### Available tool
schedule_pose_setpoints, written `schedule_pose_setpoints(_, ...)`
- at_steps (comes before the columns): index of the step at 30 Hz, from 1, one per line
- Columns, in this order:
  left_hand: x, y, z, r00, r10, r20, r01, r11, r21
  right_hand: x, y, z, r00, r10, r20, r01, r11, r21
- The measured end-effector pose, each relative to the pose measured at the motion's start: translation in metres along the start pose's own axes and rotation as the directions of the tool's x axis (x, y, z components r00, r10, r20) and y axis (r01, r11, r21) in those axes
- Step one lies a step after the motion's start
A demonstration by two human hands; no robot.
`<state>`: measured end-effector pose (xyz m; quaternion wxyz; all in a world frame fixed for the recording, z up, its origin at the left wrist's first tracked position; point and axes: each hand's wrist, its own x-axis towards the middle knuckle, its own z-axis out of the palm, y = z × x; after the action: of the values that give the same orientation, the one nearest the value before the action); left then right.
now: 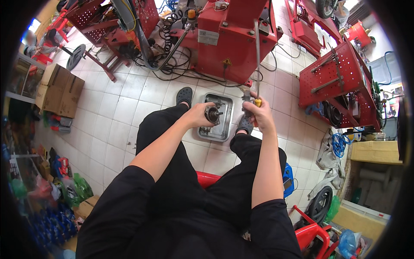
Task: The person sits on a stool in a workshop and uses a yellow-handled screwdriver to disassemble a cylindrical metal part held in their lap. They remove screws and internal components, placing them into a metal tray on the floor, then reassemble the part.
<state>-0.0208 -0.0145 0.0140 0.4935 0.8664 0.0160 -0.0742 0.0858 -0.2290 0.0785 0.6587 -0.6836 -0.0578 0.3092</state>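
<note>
My left hand is closed around a dark round metal part with a flange and a short shaft pointing right. It is held over the left side of a shallow metal tray on the floor, between my feet. Inside the tray lie several small dark metal pieces. To the right of the tray, my right hand grips what looks like a long screwdriver, its handle yellow and orange, its thin shank rising away from me. A grey metal piece shows at the same hand's fingers; how it is held is unclear.
A large red machine stands ahead, with black cables and hoses on the tiles. Red perforated stands are at the far left and right. A cardboard box sits left. Red seat edges and a blue object are near my legs.
</note>
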Motion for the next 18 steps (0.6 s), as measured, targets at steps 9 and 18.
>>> schedule_pose_setpoints(9,0.004,-0.004,0.013,0.979,-0.041,-0.201,0.017,0.993,-0.117,-0.008,-0.008,0.011,0.971,-0.026,0.238,-0.071,0.918,0.391)
schedule_pose_setpoints(18,0.0,-0.001,0.013,0.979,-0.017,-0.206,0.025,0.999,0.035,-0.016,-0.014,0.018,0.886,-0.237,0.4,-0.087,0.761,0.643)
